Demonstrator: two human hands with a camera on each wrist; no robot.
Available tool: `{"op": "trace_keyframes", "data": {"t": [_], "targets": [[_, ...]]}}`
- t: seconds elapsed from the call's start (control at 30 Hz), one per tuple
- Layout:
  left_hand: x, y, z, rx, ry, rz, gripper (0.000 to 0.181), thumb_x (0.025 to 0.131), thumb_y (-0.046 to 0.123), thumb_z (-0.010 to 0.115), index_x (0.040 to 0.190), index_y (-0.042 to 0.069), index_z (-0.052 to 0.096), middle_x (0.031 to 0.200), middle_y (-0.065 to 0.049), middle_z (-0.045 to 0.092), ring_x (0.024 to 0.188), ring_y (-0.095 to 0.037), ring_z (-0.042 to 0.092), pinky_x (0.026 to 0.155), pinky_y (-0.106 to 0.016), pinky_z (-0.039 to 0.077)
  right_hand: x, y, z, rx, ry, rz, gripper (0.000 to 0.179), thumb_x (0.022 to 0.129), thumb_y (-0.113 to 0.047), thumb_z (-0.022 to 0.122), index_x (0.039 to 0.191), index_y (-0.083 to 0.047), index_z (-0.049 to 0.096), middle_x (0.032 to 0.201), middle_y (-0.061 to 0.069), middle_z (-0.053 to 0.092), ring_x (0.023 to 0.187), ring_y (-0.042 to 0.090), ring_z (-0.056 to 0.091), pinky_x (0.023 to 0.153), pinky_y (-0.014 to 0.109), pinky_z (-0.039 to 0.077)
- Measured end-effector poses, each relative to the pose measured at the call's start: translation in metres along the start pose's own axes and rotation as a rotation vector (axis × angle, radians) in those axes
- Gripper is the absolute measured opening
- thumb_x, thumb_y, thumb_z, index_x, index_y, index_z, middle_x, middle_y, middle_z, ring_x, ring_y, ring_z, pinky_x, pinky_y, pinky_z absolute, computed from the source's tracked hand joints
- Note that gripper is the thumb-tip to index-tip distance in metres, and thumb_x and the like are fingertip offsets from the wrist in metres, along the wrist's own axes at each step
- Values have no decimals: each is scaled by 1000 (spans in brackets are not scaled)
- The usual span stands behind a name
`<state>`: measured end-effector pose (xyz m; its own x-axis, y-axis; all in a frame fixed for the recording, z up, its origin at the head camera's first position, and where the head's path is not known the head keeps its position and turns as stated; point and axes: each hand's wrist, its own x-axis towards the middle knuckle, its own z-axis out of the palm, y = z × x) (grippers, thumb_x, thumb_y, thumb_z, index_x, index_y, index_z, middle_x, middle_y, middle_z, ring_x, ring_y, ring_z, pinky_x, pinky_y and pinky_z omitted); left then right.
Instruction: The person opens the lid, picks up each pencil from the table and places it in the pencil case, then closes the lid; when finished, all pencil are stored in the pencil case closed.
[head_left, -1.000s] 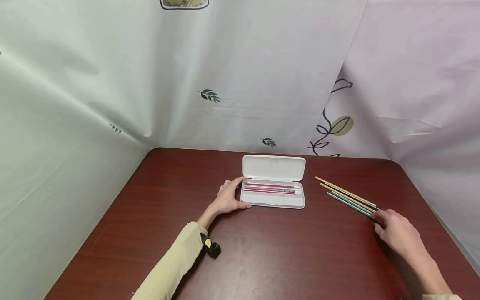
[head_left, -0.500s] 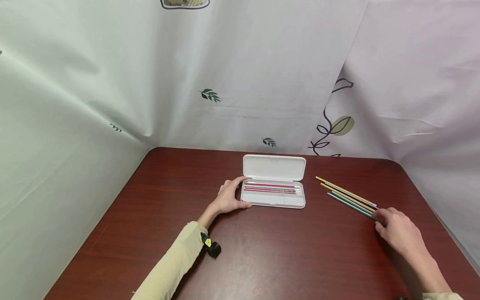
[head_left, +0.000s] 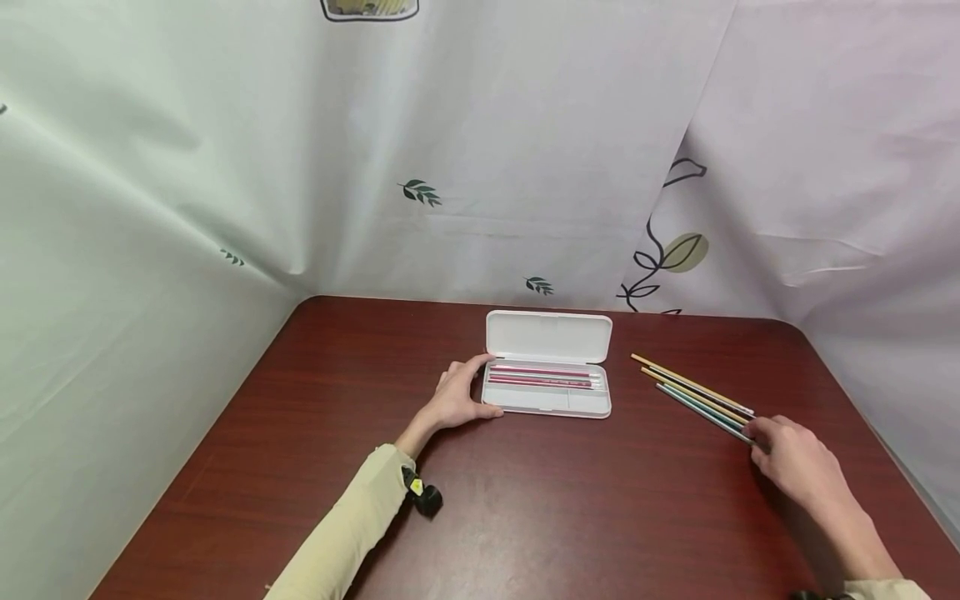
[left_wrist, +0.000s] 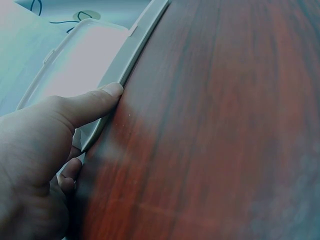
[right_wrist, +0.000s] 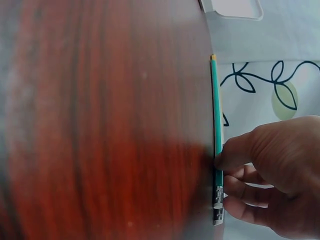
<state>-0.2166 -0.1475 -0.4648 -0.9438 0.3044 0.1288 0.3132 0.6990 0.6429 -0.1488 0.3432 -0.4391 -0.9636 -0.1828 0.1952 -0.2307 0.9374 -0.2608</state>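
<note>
A white pencil case (head_left: 551, 402) stands open near the back of the table, its lid (head_left: 549, 337) tilted up behind. Several pink-red pencils (head_left: 540, 382) lie in its rear compartment. My left hand (head_left: 450, 398) grips the case's left end, thumb at the front edge and fingers at the back corner; the left wrist view shows the thumb (left_wrist: 100, 102) on the rim. My right hand (head_left: 798, 462) pinches a green pencil (right_wrist: 217, 110) near its eraser end. Beside that pencil, yellow pencils (head_left: 693, 383) and a dark one lie slanting on the table, their near ends close to my fingers.
The dark red-brown wooden table (head_left: 570, 500) ends at a pale fabric backdrop (head_left: 480, 167) with leaf prints, which also closes in both sides. A black wrist device (head_left: 426, 496) sits by my left sleeve (head_left: 352, 517).
My right hand has shifted very slightly, and the green pencil's near end has moved a little with it. My left hand and the pencil case have stayed in place.
</note>
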Motion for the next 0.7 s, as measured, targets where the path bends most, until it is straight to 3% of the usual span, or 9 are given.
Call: {"op": "trace_keyframes", "data": {"t": [0.33, 0.7], "targets": [[-1, 1, 0, -3, -2, 7, 92, 71, 32, 91, 149, 14, 45, 118, -10, 59, 111, -27, 44, 92, -46, 33, 3, 0, 0, 11, -37, -14, 17, 75, 8, 71, 89, 1, 65, 84, 15, 59, 72, 37, 59, 59, 58, 45], [0, 0, -1, -7, 8, 23, 91, 70, 31, 91, 147, 13, 47, 116, -11, 59, 111, -28, 45, 92, -48, 33, 1, -1, 2, 24, 28, -67, 20, 72, 10, 72, 89, 3, 66, 83, 14, 60, 70, 34, 58, 57, 54, 46]]}}
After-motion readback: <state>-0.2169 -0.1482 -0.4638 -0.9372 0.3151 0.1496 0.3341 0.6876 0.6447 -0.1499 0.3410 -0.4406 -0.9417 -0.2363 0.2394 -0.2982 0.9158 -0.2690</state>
